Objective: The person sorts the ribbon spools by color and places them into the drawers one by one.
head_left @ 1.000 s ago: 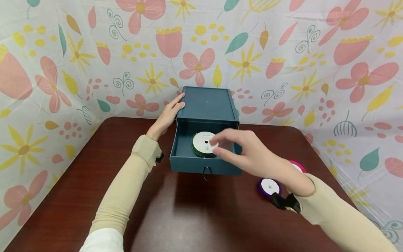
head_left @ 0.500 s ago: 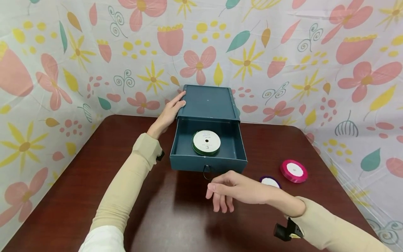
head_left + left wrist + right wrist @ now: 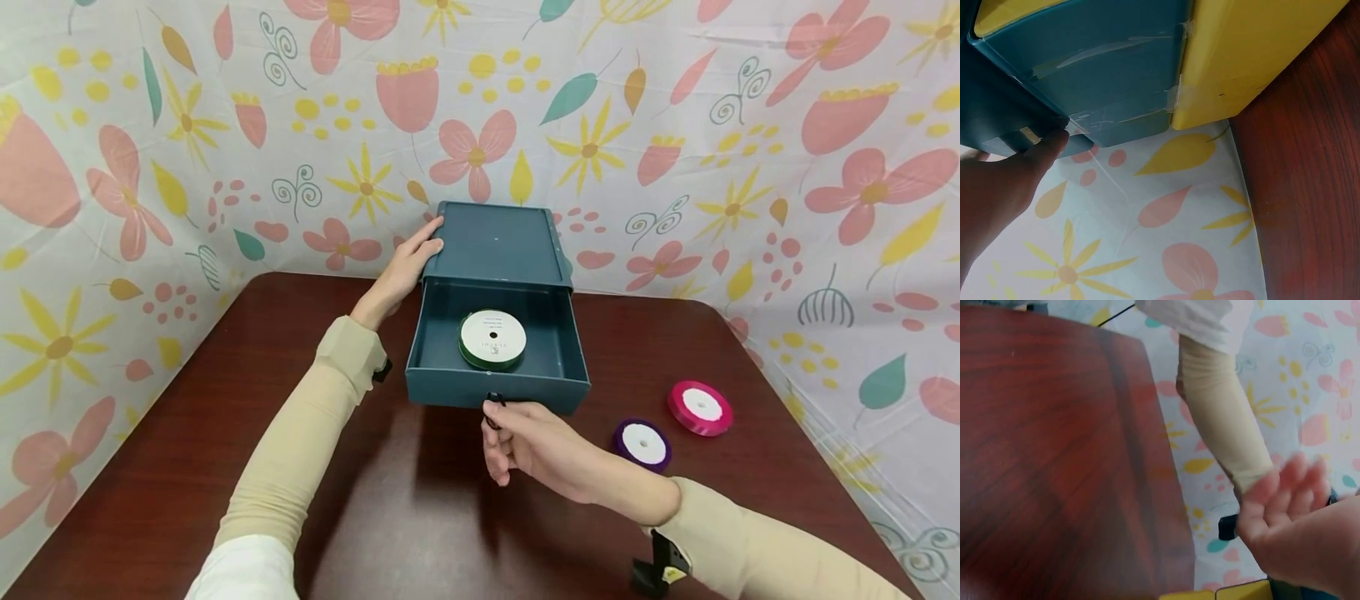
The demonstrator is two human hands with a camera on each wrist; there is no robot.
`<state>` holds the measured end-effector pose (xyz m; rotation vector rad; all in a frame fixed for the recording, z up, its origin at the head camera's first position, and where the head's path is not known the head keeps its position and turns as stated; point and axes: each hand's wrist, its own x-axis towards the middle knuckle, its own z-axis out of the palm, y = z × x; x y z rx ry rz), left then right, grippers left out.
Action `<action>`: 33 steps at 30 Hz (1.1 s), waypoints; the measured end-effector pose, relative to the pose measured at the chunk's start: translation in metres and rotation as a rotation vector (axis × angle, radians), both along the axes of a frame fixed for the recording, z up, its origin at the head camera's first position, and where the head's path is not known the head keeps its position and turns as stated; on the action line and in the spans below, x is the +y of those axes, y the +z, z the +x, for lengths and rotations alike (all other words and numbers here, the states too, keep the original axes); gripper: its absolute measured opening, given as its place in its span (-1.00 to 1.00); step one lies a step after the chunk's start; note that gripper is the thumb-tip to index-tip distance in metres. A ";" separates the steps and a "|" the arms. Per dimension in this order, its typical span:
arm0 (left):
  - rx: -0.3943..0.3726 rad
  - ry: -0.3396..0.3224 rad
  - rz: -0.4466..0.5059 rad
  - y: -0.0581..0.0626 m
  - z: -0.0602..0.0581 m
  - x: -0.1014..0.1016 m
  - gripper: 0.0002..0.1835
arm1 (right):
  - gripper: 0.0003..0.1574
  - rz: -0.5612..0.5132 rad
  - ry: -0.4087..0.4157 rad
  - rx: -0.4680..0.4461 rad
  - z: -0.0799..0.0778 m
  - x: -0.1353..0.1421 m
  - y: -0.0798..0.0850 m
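A blue drawer unit (image 3: 495, 242) stands at the table's back with its top drawer (image 3: 442, 385) pulled out. Inside the drawer lies a spool of green ribbon (image 3: 492, 337), white label up. My left hand (image 3: 401, 271) rests along the unit's left upper edge, fingers stretched; the left wrist view shows the thumb side of that hand (image 3: 1016, 175) touching the edge. At the drawer's front, my right hand (image 3: 551, 454) pinches the dark ring pull (image 3: 495, 402) between thumb and fingers. The right wrist view shows this hand (image 3: 1297, 531) with its fingers curled, slightly blurred.
To the right on the brown table (image 3: 360, 517) lie a purple ribbon spool (image 3: 643, 445) and a pink ribbon spool (image 3: 701, 407). A yellow section (image 3: 1229, 62) of the unit shows below the blue part in the left wrist view. Flowered cloth (image 3: 675, 100) hangs behind the table.
My right hand has left the green ribbon spool in the drawer, moved down and forward of it, then taken hold of the ring pull. The left hand stays on the unit.
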<state>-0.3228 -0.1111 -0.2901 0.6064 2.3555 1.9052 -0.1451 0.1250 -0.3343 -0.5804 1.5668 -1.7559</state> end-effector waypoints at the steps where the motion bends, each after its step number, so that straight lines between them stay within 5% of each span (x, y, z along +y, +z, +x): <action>1: 0.001 0.000 -0.003 0.000 0.000 0.000 -0.40 | -0.52 -0.014 -0.026 0.007 0.001 -0.001 0.000; 8: 0.011 0.004 -0.017 0.000 0.001 0.000 -0.39 | -0.53 -0.013 -0.106 0.037 0.004 -0.004 0.000; 24: 0.001 -0.001 -0.008 -0.001 0.002 0.001 -0.40 | -0.53 0.022 -0.119 0.108 -0.001 -0.004 -0.001; 33: 0.045 0.019 -0.014 -0.022 -0.020 0.000 -0.40 | -0.52 0.055 -0.148 0.130 -0.008 -0.004 0.000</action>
